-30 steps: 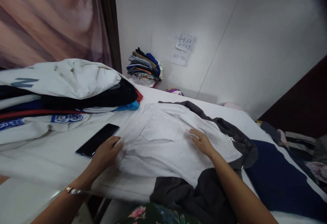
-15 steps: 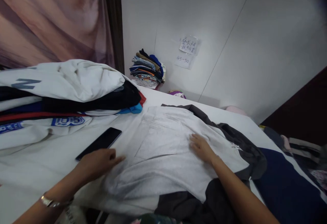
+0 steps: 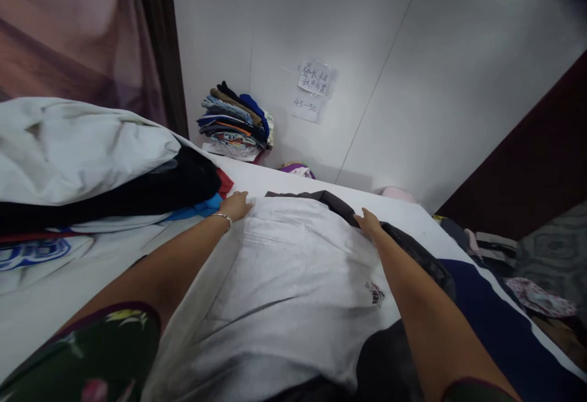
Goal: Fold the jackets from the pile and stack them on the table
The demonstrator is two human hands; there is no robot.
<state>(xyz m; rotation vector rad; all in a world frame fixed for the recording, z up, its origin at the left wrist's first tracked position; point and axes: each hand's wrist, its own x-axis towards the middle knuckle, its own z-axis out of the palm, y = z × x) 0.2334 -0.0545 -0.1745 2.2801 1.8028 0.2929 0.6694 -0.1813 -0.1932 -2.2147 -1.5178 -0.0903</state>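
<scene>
A white long-sleeved top (image 3: 284, 261) with dark grey sleeves lies spread on the table in front of me, with a small dark print near its right side. At its far left corner, my left hand (image 3: 236, 206) is closed on the edge of the cloth, a silver bracelet at the wrist. My right hand (image 3: 368, 224) pinches the far right edge, where the dark sleeve (image 3: 342, 207) meets the white body. The fingertips of both hands are partly hidden.
Piled clothes (image 3: 92, 157) rise at the left. A folded stack (image 3: 236, 120) stands by the wall beyond the white table (image 3: 257, 172). Navy cloth (image 3: 486, 310) lies at the right. Handwritten paper notes (image 3: 314, 81) hang on the wall.
Both hands have reached forward to the top's far edge, the left from beside the phone, the right from the middle of the cloth. The view has shifted, and my left arm now covers the phone.
</scene>
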